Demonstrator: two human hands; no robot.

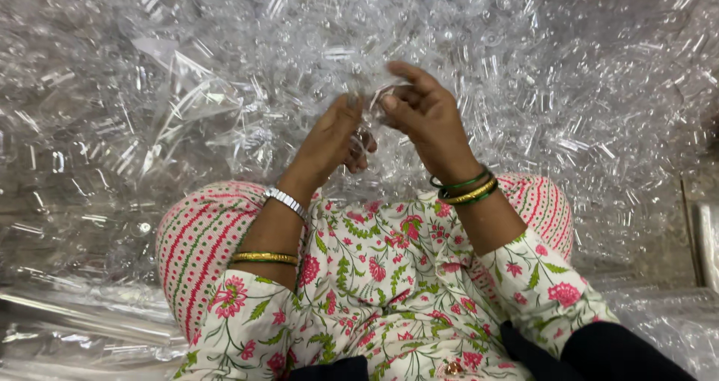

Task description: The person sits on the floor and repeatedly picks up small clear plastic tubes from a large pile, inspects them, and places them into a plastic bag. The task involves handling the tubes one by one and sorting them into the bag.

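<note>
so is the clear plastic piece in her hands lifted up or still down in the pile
Lifted: the left hand and right hand pinch a small clear plastic piece between fingertips, above the heap of clear plastic pieces.

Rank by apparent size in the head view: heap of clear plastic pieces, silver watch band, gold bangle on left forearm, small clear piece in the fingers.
1. Heap of clear plastic pieces, fills most of the view.
2. Gold bangle and silver watch band: look alike, not ranked.
3. Small clear piece, mostly hidden between left hand and right hand.

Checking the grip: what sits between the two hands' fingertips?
In the head view, a small clear plastic piece sits pinched between the left hand and right hand, over the pile of clear plastic parts.
</note>
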